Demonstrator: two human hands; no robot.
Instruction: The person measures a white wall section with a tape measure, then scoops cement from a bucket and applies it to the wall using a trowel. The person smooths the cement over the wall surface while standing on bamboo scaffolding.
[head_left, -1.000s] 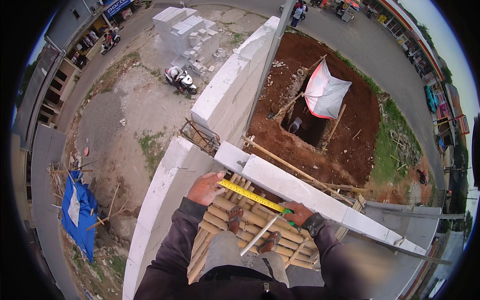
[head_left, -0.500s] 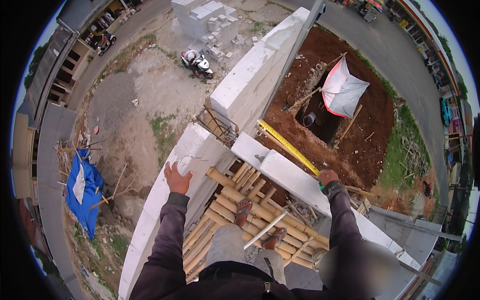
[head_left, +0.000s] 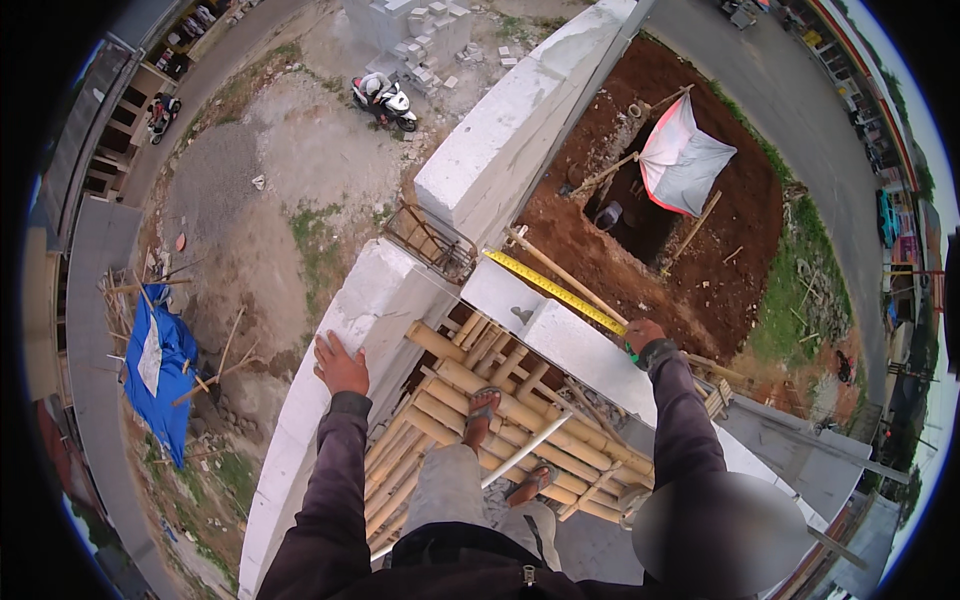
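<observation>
I am gripping the yellow tape measure (head_left: 560, 292), best kept straight, in my closed right hand (head_left: 646, 338); my spread, empty left hand (head_left: 341, 366) is resting on the left wall (head_left: 293, 440).

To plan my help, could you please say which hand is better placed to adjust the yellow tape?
Probably the right hand: it holds one end of the yellow tape, while the left hand rests on the white wall.

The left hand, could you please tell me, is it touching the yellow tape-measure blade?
Apart: the head view shows the left hand at the left pale block wall, with a wide gap to the yellow tape-measure blade.
</observation>
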